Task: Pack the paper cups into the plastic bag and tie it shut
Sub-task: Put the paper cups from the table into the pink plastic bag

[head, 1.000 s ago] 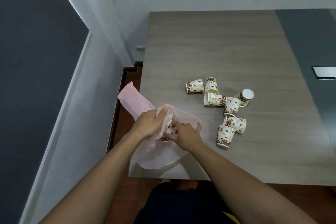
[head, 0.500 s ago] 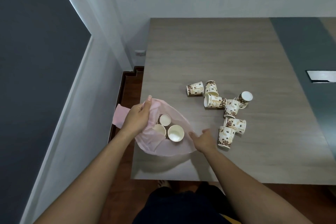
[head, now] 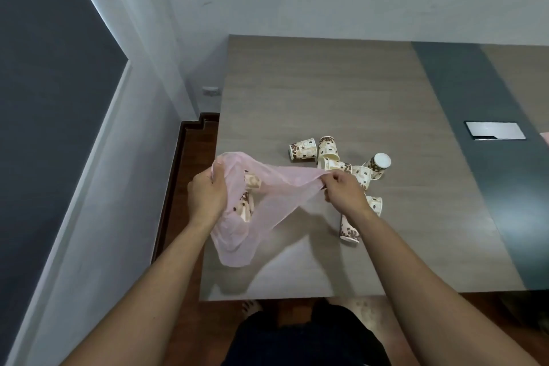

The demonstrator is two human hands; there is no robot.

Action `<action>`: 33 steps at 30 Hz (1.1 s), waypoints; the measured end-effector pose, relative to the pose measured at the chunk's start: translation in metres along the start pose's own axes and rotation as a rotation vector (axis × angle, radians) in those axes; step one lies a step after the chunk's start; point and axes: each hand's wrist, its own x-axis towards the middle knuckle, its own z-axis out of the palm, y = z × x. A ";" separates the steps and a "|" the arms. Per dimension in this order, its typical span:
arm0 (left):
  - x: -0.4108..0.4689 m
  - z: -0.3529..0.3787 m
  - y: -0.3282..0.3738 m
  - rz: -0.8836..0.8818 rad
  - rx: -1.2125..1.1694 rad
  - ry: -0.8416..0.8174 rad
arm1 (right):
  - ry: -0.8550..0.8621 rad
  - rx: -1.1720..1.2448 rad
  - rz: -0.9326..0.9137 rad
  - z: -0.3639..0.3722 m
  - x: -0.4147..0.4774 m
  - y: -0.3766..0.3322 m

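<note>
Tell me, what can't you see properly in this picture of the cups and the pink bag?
- Head view: the cups in the bag cannot be counted; the pink bag and the left hand hide them.
- Head view: the right hand and its wrist cover parts of the loose cups.
- Head view: a pink scrap is cut off by the right edge.

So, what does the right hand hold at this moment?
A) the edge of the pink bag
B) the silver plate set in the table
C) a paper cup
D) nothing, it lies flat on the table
A: the right hand pinches the edge of the pink bag, whose mouth is stretched between it and the left hand.
</note>
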 end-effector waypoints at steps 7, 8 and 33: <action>-0.004 0.019 0.012 0.003 -0.038 -0.038 | 0.053 0.158 0.126 -0.041 0.005 0.058; -0.004 0.024 0.014 -0.003 -0.050 -0.047 | 0.037 0.186 0.162 -0.046 0.004 0.065; -0.060 0.118 0.076 -0.123 -0.171 0.009 | -0.635 0.228 0.425 -0.110 0.075 0.168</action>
